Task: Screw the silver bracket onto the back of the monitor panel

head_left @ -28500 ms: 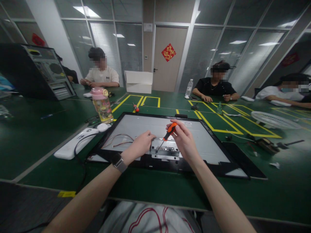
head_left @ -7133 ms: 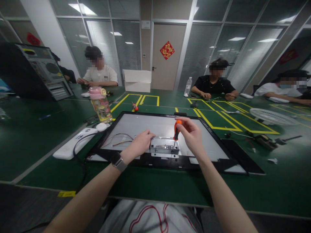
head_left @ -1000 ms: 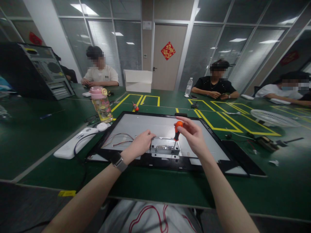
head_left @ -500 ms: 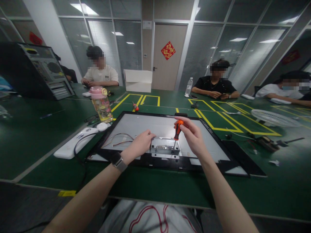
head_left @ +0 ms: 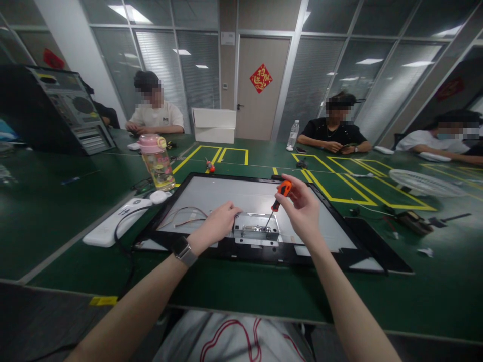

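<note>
A flat display panel (head_left: 226, 188) with a black frame lies on the table before me, its grey-white back facing up. A silver metal bracket (head_left: 256, 236) sits at the middle of its near edge. My left hand (head_left: 218, 222), with a watch on the wrist, is closed at the bracket's left end; its fingertips are partly hidden. My right hand (head_left: 305, 206) grips an orange and black screwdriver (head_left: 282, 195) by the handle. The screwdriver leans to the right, its shaft reaching down into the bracket. Thin cables (head_left: 184, 216) lie on the panel, left of my left hand.
On the green table (head_left: 241, 291), a white power bank-like case (head_left: 115, 223) and a pink-lidded bottle (head_left: 156, 163) stand left of the panel. A computer case (head_left: 81, 110) is farther left. At right lie a black strip (head_left: 377, 246) and a racket (head_left: 422, 182). Several people sit across.
The screwdriver has gone from nearly upright to tilted right, and its tip has shifted slightly left along the bracket. My right hand moved a little right. My left hand stayed put.
</note>
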Available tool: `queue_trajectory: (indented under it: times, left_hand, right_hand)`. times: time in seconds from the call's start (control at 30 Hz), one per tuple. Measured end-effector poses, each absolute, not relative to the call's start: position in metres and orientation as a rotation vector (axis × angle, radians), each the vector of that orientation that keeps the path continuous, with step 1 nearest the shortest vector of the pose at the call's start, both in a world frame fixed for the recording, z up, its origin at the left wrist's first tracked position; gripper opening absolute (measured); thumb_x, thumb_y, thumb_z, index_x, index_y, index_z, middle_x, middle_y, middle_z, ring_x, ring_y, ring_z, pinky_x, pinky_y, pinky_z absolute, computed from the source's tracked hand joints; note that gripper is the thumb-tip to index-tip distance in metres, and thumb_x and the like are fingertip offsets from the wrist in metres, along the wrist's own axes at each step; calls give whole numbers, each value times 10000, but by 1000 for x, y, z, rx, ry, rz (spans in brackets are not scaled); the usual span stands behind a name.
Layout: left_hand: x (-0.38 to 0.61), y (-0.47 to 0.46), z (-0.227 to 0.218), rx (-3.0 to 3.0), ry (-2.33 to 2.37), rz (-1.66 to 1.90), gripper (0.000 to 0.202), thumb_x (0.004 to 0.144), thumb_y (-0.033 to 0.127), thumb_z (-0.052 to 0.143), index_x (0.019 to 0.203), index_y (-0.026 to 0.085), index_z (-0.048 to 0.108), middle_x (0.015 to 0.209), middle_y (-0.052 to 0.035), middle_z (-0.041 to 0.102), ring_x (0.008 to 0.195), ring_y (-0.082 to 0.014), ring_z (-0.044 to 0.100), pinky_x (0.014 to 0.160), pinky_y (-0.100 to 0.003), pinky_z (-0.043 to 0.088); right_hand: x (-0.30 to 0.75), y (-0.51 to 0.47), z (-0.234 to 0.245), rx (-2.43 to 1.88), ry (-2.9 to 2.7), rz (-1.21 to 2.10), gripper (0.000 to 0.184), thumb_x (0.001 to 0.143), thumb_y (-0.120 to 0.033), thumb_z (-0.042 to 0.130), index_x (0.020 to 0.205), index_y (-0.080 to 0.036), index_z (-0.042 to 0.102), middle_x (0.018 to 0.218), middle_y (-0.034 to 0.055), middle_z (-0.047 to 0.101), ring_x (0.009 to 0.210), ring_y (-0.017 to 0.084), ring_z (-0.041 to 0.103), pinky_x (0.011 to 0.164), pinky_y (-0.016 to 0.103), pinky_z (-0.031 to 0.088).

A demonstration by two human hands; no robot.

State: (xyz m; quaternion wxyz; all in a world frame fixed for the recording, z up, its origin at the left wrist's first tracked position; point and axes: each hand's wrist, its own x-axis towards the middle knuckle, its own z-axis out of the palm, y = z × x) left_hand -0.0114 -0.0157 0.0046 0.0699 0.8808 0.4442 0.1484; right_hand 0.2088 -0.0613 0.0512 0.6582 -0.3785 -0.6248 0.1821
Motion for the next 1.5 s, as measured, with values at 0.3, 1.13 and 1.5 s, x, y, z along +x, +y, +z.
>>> queue_trajectory:
  times: [0.3,1.13,1.5]
  left_hand:
    - [-11,-16,5,2647,1345,436,391,941,113,364,1237,175,612,1094,-103,588,954,-186,605,907,-316,476]
    - [-10,-17,7,2662,1340,422,386,935,107,361,1223,166,611,1057,-93,576,926,-193,603,886,-320,479]
    - [-11,-18,7,2664,1341,452,396,940,112,350,1233,167,609,1071,-95,583,923,-192,606,879,-320,481]
  right_hand:
    - [189,-63,43,-921,-1317,538,374,798,-269,702,1160,-270,608,997,25,679,691,142,673,608,306,610]
    - [179,-61,33,-622,-1323,1001,201,804,-407,729,979,-320,685,971,-4,682,949,187,648,973,416,492]
    - [181,-63,33,-629,-1357,885,173,838,-363,705,1009,-335,715,1039,3,664,978,183,630,924,361,490]
